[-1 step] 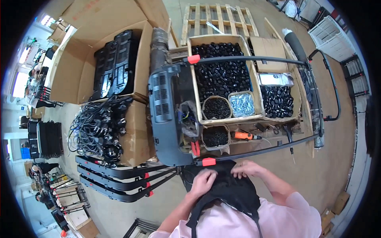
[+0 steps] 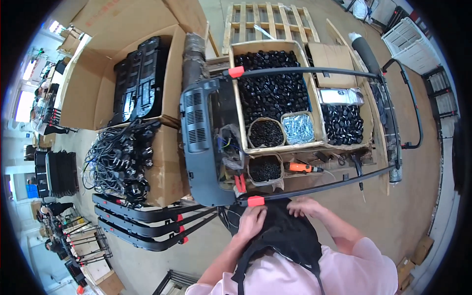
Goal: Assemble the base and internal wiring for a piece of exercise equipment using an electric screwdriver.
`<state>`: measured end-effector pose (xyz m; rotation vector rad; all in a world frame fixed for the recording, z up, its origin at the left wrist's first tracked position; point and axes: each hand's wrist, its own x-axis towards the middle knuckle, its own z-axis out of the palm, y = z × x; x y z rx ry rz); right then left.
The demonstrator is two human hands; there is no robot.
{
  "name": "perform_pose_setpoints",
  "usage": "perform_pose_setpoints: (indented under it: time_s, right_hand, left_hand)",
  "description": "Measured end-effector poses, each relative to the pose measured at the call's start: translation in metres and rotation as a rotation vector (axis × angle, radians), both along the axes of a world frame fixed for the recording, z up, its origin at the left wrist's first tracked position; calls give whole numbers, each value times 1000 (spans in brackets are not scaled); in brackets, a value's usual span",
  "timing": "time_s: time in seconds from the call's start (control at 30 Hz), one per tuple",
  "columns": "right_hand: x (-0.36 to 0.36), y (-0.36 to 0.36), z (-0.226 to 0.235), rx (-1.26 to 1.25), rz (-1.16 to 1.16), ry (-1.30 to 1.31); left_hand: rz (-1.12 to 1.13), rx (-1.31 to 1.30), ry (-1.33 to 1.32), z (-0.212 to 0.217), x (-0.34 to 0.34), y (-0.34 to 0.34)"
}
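My left hand (image 2: 252,222) is closed, its fingers curled against the black apron (image 2: 281,231), just below a red clip (image 2: 255,200) on the near bar of a long dark frame (image 2: 314,191). To its right, my right hand (image 2: 306,206) has bent fingers whose tips rest at the apron's upper part. Whatever either hand pinches is hidden or too small to name. The frame lies across the workbench, with a wide grey plastic panel (image 2: 200,152) with vent slots at its left end. A second red clip (image 2: 236,72) is on the far bar.
Behind the bar stand a wooden box (image 2: 320,132) of black plastic parts, small tubs of black pieces, and a tub of silver screws (image 2: 298,129). An orange power screwdriver (image 2: 303,167) lies on the bench. Leftward are a cardboard box (image 2: 169,73), bundled cables (image 2: 118,162) and stacked frames (image 2: 142,228).
My left hand has moved slightly up, closer to the near red clip. The bench and frame appear shifted a little left in view. My right hand stays nearly in place.
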<state>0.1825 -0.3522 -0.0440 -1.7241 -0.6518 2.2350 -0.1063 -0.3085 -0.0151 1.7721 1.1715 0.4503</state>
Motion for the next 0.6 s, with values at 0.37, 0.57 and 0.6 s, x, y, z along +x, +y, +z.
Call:
perform_pose_setpoints:
  time_s: [0.37, 0.57, 0.6]
  right_hand:
    - [24, 62, -144, -129, -1294, 117]
    - [42, 95, -164, -93, -1209, -300]
    - [47, 97, -167, -74, -1179, -315]
  left_hand:
    - [136, 370, 397, -95, 125, 105]
    - [-22, 238, 542, -98, 126, 105]
    - [-76, 232, 569, -98, 126, 107]
